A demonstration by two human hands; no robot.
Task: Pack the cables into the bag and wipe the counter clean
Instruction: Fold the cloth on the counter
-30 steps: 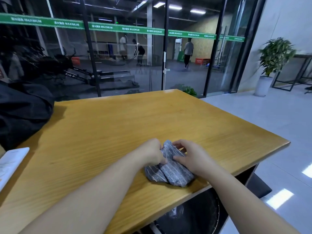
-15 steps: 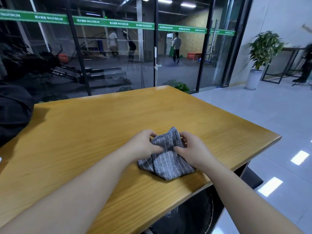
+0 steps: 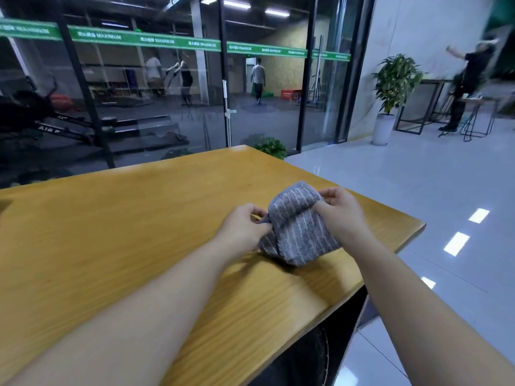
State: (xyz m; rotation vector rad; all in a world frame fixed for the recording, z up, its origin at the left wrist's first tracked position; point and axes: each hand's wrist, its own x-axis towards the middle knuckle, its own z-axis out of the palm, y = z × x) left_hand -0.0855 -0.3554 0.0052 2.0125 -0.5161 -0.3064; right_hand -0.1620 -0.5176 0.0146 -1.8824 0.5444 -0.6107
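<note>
Cloth (image 3: 299,232), grey with pale stripes, sits bunched between both hands near the right corner of the wooden surface (image 3: 117,232). The left hand (image 3: 243,228) pinches the cloth's left edge between thumb and fingertips, and the right hand (image 3: 341,213) grips the upper right part, its fingers curled into the fabric. The top of the cloth is lifted and folded over in a rounded hump, while its lower part touches the surface and casts a small shadow toward the near edge. Both bare forearms reach in from the near side. The rest of the surface in view is bare wood. Beyond the far edge stands a glass wall (image 3: 167,107) with a green banner strip across it, and gym equipment and several people show through it. To the far right, on the glossy tiled floor (image 3: 418,190), a potted plant (image 3: 395,82) stands in a white pot, with another person, blurred, near a dark-framed table beyond it.
</note>
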